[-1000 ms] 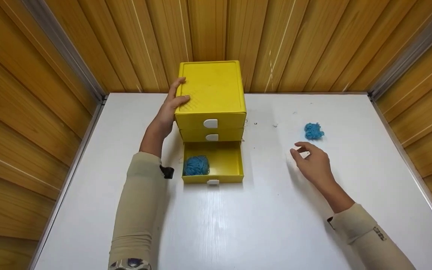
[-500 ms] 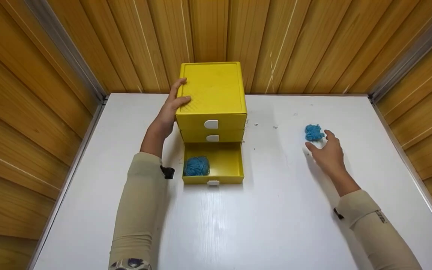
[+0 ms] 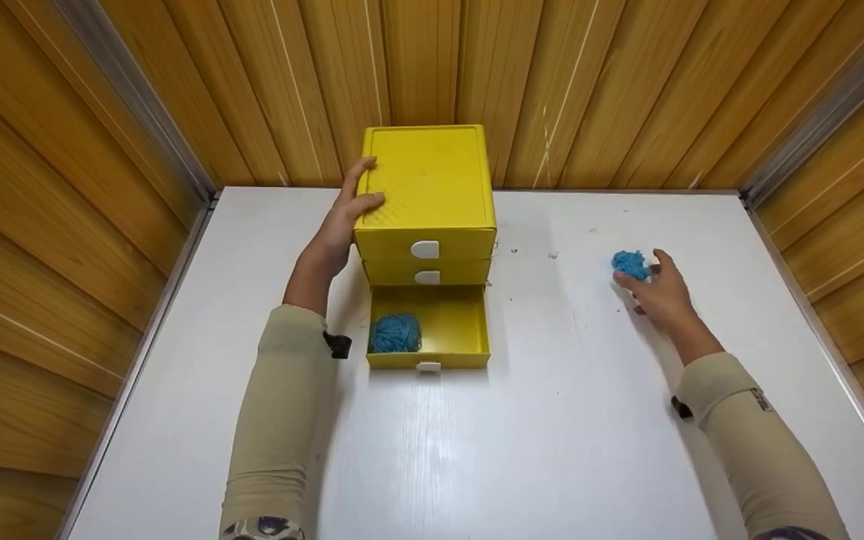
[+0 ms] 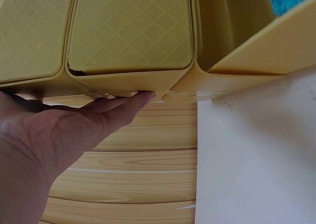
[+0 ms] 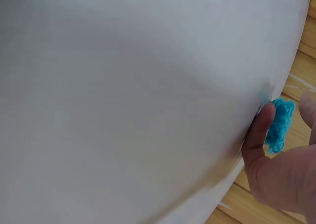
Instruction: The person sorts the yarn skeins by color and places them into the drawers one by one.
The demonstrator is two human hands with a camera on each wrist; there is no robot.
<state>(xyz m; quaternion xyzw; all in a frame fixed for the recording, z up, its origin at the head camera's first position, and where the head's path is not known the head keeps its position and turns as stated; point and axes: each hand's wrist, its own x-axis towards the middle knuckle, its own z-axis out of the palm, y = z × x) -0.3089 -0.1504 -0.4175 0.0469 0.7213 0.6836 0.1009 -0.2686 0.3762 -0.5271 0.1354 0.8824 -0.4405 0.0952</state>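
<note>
A yellow drawer unit [image 3: 432, 176] stands at the back of the white table, its bottom drawer [image 3: 469, 330] pulled out. In that drawer, on the left, lies a blue ball of yarn [image 3: 396, 333]. My left hand [image 3: 338, 225] holds the unit's upper left side, thumb and a fingertip over the top edge; the left wrist view shows other fingers along the side. My right hand [image 3: 664, 292] is at a smaller light-blue bundle of yarn [image 3: 630, 265] on the right. The right wrist view has the bundle [image 5: 280, 125] between thumb and a finger, with a gap on the finger's side.
The two upper drawers, with white pull tabs [image 3: 425, 250], are closed. Wood-patterned panels [image 3: 417, 60] wall the white table [image 3: 552, 450] at the back and both sides. Small specks [image 3: 553, 255] lie between unit and bundle.
My right hand has moved right and forward to the light-blue yarn bundle, its thumb and finger now on either side of it. My left hand stays on the drawer unit.
</note>
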